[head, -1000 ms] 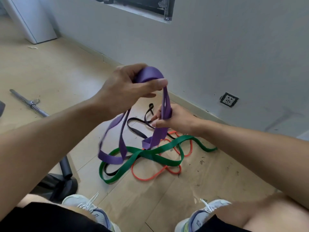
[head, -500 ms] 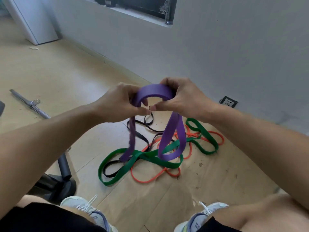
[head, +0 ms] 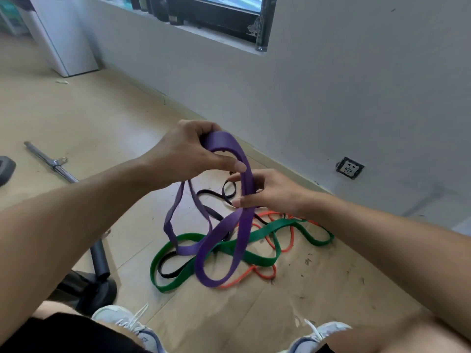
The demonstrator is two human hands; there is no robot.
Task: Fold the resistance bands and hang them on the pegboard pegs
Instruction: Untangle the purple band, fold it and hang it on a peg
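A wide purple resistance band (head: 224, 238) hangs in the air in several loops. My left hand (head: 188, 154) grips its folded top bend between thumb and curled fingers. Lower and to the right, my right hand (head: 270, 191) pinches two strands of the same band between thumb and fingers. On the wooden floor below lie a green band (head: 265, 235), a thin orange band (head: 265, 273) and a thin black band (head: 216, 194), tangled together. No pegboard is in view.
A grey wall with a socket (head: 349, 168) runs along the far side, under a window sill (head: 204, 34). A metal bar (head: 48, 161) lies on the floor at left. A black stand base (head: 96, 286) sits near my left shoe (head: 127, 324).
My right hand has dropped from the top bend down along the purple strands and now pinches them lower. My left hand keeps the top fold and has shifted slightly left and up.
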